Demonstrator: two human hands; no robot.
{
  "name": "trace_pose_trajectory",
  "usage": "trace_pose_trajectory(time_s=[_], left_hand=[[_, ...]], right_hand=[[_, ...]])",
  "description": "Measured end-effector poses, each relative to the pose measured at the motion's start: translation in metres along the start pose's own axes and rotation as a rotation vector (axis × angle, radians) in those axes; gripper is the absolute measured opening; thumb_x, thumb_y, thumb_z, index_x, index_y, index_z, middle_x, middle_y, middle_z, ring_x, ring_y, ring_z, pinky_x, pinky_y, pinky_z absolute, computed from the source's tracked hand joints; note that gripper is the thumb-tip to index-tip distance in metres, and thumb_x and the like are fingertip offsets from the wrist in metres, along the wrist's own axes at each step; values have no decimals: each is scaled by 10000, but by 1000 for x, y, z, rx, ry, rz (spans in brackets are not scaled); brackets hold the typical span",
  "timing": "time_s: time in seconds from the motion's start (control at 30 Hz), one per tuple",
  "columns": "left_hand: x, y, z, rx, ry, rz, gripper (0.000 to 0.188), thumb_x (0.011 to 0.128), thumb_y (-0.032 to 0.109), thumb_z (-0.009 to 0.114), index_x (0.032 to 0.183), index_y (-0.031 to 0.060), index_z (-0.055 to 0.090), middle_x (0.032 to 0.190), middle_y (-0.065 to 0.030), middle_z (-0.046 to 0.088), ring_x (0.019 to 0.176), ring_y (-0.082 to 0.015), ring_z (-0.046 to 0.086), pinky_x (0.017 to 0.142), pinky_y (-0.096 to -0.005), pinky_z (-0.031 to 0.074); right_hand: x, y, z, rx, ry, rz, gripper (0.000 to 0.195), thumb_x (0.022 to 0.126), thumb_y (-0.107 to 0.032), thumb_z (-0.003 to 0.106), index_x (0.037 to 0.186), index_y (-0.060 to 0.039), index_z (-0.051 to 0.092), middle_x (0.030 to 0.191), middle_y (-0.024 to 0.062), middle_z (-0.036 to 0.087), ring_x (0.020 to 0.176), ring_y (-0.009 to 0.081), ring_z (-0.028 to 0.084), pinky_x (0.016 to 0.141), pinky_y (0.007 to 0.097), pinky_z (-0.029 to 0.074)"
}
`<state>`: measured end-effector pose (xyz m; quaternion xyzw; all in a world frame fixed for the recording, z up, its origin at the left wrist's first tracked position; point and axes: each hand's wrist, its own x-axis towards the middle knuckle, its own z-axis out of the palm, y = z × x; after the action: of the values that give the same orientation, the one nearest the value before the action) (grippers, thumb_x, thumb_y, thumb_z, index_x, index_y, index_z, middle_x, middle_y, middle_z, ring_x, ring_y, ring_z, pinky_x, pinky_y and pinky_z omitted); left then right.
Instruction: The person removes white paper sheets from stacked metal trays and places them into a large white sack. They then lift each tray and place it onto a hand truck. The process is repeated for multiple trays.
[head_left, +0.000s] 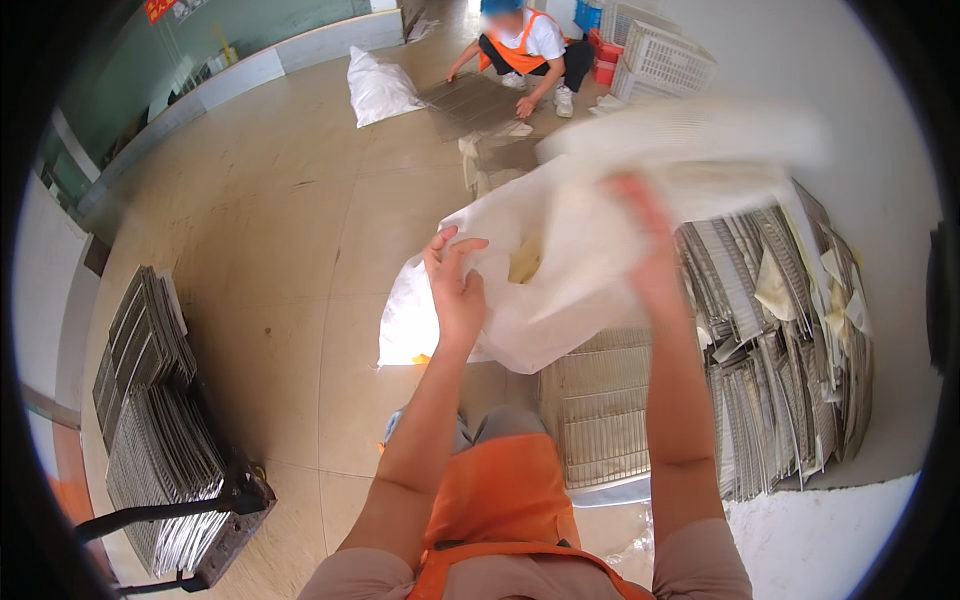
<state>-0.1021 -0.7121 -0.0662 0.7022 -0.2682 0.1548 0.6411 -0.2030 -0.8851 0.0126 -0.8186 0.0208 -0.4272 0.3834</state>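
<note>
My left hand (456, 304) is at the near left side of a white woven sack (409, 319), its fingers curled and apart with nothing seen between them. The sack's mouth gapes, and a yellowish piece (526, 261) shows inside. My right hand (651, 232) is blurred by motion over the sack's right side. Beyond it, a pale sheet (697, 139) is smeared by the same motion. Whether my right fingers grip the sheet or the sack cannot be made out. Below the sack lies a wire rack (600, 409).
Stacked wire racks with pale sheets among them (772, 337) stand by the right wall. More racks (161, 450) sit on a black-handled cart (244, 495) at left. Ahead, a crouching person (525, 49) handles a mesh rack (472, 105) beside a white sack (379, 90). Plastic crates (664, 56) stand behind.
</note>
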Motion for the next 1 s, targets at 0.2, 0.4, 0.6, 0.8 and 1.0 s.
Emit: trace_pose_trajectory(time_s=[0.2, 0.4, 0.6, 0.8, 1.0], left_hand=[[-23, -8, 10, -280, -174, 142, 378, 543, -184, 345, 719, 66, 567, 1029, -59, 414, 911, -143, 411, 744, -207, 331], [-18, 11, -5, -523, -288, -145, 387, 569, -152, 410, 850, 71, 555, 958, -66, 426, 941, -152, 420, 768, -230, 349], [-1, -13, -30, 44, -483, -546, 475, 595, 164, 697, 1011, 36, 507, 872, -91, 485, 762, -216, 513, 670, -294, 440], [8, -42, -34, 307, -934, -710, 499, 665, 375, 649, 960, -15, 549, 818, -125, 562, 754, -204, 547, 624, -313, 435], [37, -82, -35, 65, -204, -407, 374, 817, 348, 472, 797, -9, 581, 711, -203, 577, 768, -357, 540, 710, -410, 400]], right_hand=[[-78, 88, 112, -439, -707, 446, 422, 704, -95, 566, 1120, -59, 509, 1120, 105, 515, 1079, 191, 451, 901, 303, 346], [-84, 134, 133, -495, -683, 422, 414, 713, -144, 578, 1108, -36, 513, 1081, 119, 540, 1026, 193, 486, 868, 314, 373], [-63, 129, 92, -103, -962, 466, 421, 723, -192, 591, 1096, -13, 517, 1041, 133, 565, 972, 195, 521, 835, 325, 400], [-75, 140, -15, -871, 194, 503, 418, 758, -236, 604, 1094, -6, 507, 1015, 141, 570, 863, 204, 557, 774, 311, 430], [-52, 167, 44, -10, 3, 695, 350, 790, -243, 544, 988, 46, 551, 919, 151, 596, 816, 214, 573, 701, 323, 441]])
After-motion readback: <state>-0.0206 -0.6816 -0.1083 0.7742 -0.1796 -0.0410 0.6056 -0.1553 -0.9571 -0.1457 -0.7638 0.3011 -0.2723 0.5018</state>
